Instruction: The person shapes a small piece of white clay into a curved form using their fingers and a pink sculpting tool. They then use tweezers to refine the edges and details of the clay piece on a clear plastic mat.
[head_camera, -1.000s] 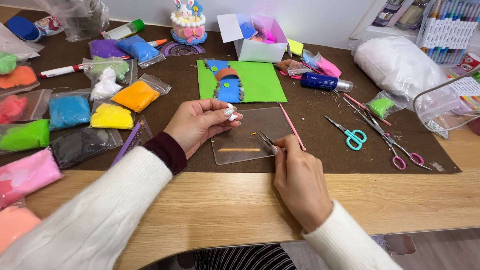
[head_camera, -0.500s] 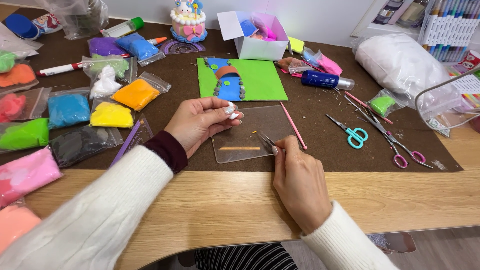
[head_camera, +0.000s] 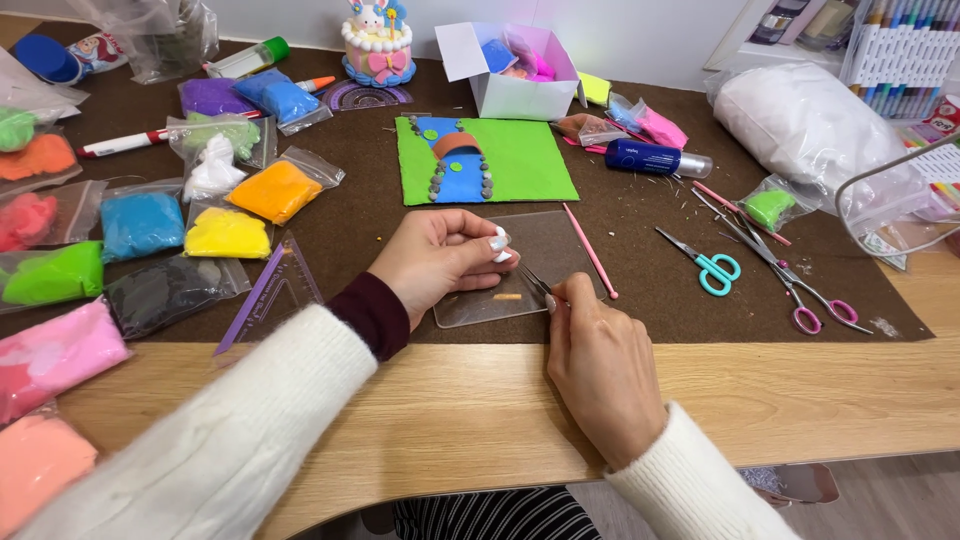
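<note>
Clear acrylic board (head_camera: 545, 255) lies near the middle of the brown felt mat (head_camera: 650, 300), its near edge close to the mat's near border, and a thin tan strip of clay (head_camera: 508, 296) rests on it. The left hand (head_camera: 440, 260) is laid on the board's left part, fingers curled in, with a small white bit pinched at the fingertips (head_camera: 497, 240). The right hand (head_camera: 600, 365) is closed around small metal tweezers (head_camera: 536, 283), whose tips are pointed at the clay strip, just beside it.

Just right of the board a pink stick (head_camera: 590, 252) is laid on the mat. Farther right, teal-handled scissors (head_camera: 708, 263) and pink-handled scissors (head_camera: 795, 290) are seen. Beyond the board, a green sheet with a blue path and grey dots (head_camera: 485, 160) is placed, with a white open box (head_camera: 510, 70) behind it and a blue bottle (head_camera: 650, 158) to its right. To the left, bags of clay are spread: yellow (head_camera: 228, 232), orange (head_camera: 275, 190), blue (head_camera: 142, 222) and black (head_camera: 165, 290). A purple set square (head_camera: 268, 295) lies beside the left sleeve.
</note>
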